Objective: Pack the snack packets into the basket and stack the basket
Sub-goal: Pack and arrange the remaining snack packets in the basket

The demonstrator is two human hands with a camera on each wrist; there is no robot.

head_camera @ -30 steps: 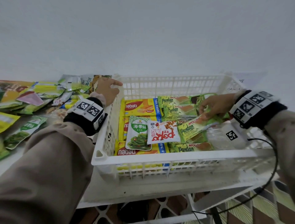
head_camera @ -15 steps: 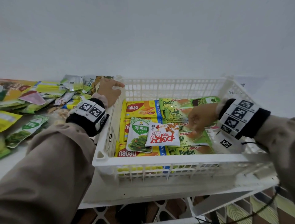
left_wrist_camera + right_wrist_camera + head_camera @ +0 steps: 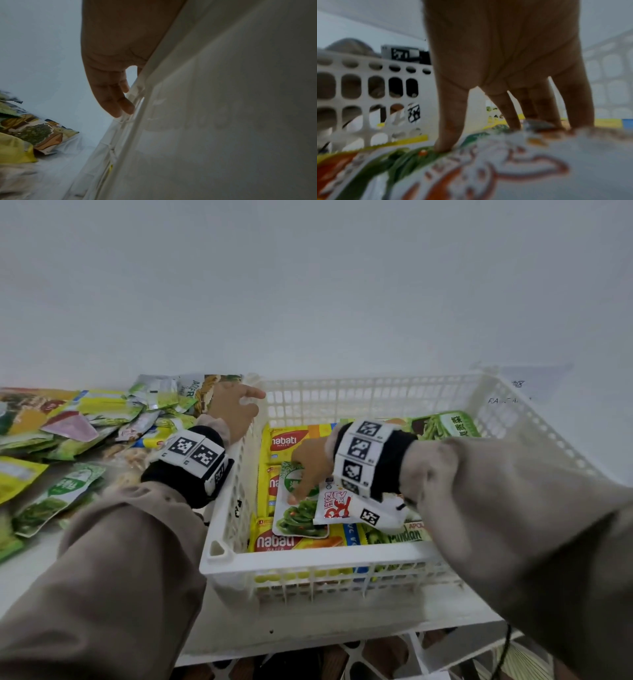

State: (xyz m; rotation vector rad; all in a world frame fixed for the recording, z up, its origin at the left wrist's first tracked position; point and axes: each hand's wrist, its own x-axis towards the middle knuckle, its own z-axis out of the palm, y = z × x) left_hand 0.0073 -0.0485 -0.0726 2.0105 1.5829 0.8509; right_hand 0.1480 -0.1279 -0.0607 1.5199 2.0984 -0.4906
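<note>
A white slotted basket (image 3: 308,558) stands on the white table, part filled. Inside lie yellow Nabati wafer packets (image 3: 284,440), green Pandan packets (image 3: 407,534), a green-and-white seaweed packet (image 3: 298,515) and a red-and-white packet (image 3: 337,505). My right hand (image 3: 308,467) reaches down into the basket. Its straight fingers (image 3: 448,128) press on the seaweed packet and the red-and-white packet (image 3: 513,169). My left hand (image 3: 236,412) rests against the basket's left rim, its fingers (image 3: 120,104) lying straight along the outside of the wall (image 3: 188,121).
A heap of loose snack packets (image 3: 68,426) covers the table left of the basket, with some seen in the left wrist view (image 3: 34,132). A white wall rises close behind. A black cable (image 3: 503,655) hangs at the lower right, past the table's front edge.
My right hand let go of the Pandan packet at the basket's right side and moved left onto the seaweed and red-and-white packets. My left hand stayed on the rim.
</note>
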